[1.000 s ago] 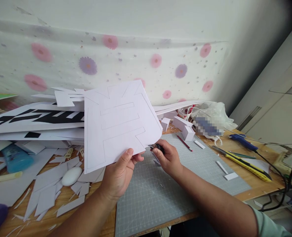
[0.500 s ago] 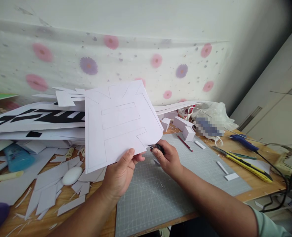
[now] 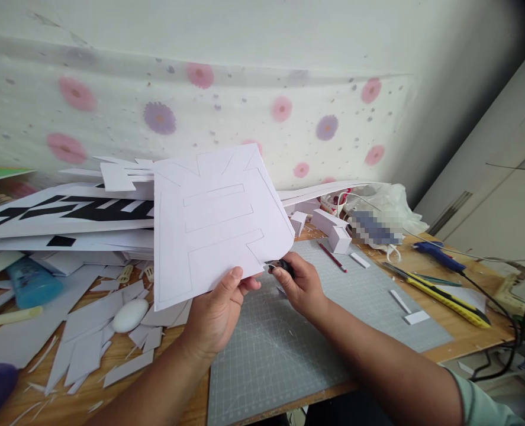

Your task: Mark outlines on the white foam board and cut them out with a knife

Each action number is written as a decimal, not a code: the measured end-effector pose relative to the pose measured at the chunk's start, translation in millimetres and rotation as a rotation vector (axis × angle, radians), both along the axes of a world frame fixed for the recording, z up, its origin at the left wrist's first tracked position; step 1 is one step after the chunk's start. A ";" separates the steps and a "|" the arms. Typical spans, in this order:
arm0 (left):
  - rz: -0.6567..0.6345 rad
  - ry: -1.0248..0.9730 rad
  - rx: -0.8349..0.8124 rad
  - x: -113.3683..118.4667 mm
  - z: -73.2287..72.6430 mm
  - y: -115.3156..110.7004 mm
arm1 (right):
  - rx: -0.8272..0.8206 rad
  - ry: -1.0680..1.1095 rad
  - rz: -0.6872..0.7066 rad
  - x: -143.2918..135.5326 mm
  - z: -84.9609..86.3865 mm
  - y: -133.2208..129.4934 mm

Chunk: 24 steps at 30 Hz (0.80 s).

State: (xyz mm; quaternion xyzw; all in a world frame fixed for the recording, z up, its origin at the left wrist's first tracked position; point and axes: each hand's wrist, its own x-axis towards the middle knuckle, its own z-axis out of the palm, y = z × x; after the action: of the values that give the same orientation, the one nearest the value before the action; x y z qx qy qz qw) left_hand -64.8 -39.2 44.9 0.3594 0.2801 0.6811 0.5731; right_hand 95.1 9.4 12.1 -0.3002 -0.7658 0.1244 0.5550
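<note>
Raised above the cutting mat (image 3: 262, 367) is a white board sheet (image 3: 218, 236) with thin outlines of bars and angled shapes drawn on it. My left hand (image 3: 224, 307) grips its lower edge, thumb on the front face and fingers behind. Its lower right corner is cut away in a notch. Beside that notch, my right hand (image 3: 304, 281) is closed around a small black-handled tool (image 3: 284, 268), its tip pointing left at the board's edge. The fingers hide much of the tool, so its exact kind is unclear.
White offcuts (image 3: 84, 349) and a white egg-shaped object (image 3: 130, 316) lie left. Stacked sheets with black shapes (image 3: 89, 208) stand behind. On the right are a pencil (image 3: 332, 257), white block pieces (image 3: 338, 239), a yellow utility knife (image 3: 448, 300) and a blue glue gun (image 3: 440, 255).
The board has shifted very slightly to the right. Both hands keep their grips and nearly the same places.
</note>
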 end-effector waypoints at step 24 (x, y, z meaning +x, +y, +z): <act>0.005 -0.010 0.005 0.2 -0.3 -2.3 | 0.024 0.009 0.037 -0.6 -0.5 -1.3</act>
State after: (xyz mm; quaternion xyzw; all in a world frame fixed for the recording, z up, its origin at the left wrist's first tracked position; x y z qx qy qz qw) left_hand -64.6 -41.5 44.6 0.3567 0.2762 0.6851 0.5719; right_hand 94.4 8.1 11.6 -0.2788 -0.7702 0.1269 0.5594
